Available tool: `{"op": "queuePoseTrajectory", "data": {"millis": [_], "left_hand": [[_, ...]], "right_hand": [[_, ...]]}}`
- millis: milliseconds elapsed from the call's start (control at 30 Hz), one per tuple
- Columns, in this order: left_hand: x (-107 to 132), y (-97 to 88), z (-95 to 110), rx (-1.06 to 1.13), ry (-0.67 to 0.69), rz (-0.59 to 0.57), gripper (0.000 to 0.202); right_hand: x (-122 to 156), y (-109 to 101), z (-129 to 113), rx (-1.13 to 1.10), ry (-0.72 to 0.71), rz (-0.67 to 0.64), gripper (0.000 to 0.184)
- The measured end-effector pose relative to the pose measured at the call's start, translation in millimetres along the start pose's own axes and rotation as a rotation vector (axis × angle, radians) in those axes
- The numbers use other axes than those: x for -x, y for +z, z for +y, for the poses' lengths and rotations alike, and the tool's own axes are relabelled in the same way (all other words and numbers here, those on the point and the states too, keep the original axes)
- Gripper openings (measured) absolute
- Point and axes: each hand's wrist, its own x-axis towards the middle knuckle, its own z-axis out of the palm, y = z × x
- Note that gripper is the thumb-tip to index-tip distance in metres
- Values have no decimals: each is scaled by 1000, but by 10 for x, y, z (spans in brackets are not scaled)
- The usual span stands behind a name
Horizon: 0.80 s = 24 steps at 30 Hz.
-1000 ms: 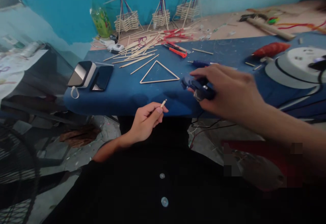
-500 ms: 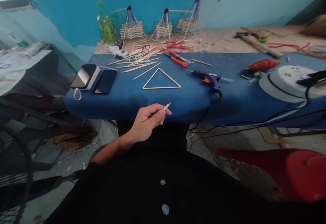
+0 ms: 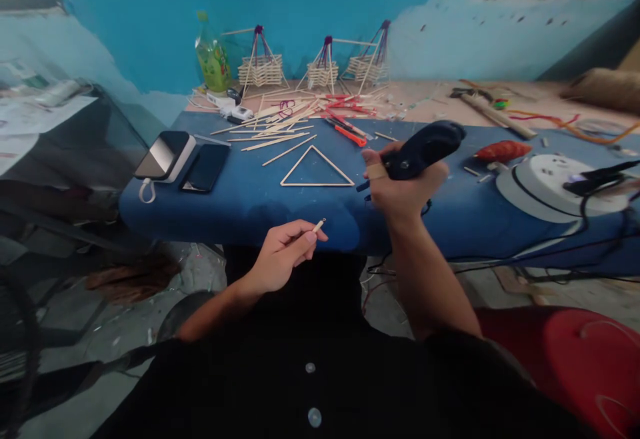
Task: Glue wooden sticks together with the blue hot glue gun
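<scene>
Head view shows us that the dark blue glue gun (image 3: 423,149), which lay on the blue-covered desk (image 3: 250,192) half a second ago with no hand on it, is now off the cloth and up in our right hand (image 3: 400,189). The fingers are wrapped tight about its grip, and the gun is held above the desk's near edge, just right of the flat triangle of thin wooden sticks (image 3: 317,169). Its nozzle seems to point down and left, though blur makes that hard to tell. Our left hand (image 3: 280,259) has hardly moved: it hangs just in front of the desk edge, thumb and forefinger pinching a short pale wooden stick (image 3: 319,225) whose tip points up towards the gun. Gun and stick tip are now near each other but apart, so we judge the gluing of that stick end to be close at hand.
</scene>
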Motion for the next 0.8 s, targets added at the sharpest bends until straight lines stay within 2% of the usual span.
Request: {"op": "queuePoseTrajectory", "data": {"millis": [67, 133, 300, 600, 700, 800], "left_hand": [[-6, -16, -15, 21, 10, 10, 32], [-19, -20, -27, 43, 29, 17, 31], [-55, 5, -51, 57, 40, 30, 32], [-17, 2, -80, 33, 15, 25, 33], [-23, -29, -55, 37, 44, 41, 31], [-54, -50, 22, 29, 80, 86, 31]], "right_hand": [[64, 96, -1, -41, 100, 139, 41], [91, 156, -13, -92, 164, 191, 39], [98, 158, -41, -221, 216, 248, 30], [24, 283, 6, -259, 247, 228, 24], [102, 133, -69, -289, 189, 173, 29], [180, -276, -248, -244, 19, 82, 32]]}}
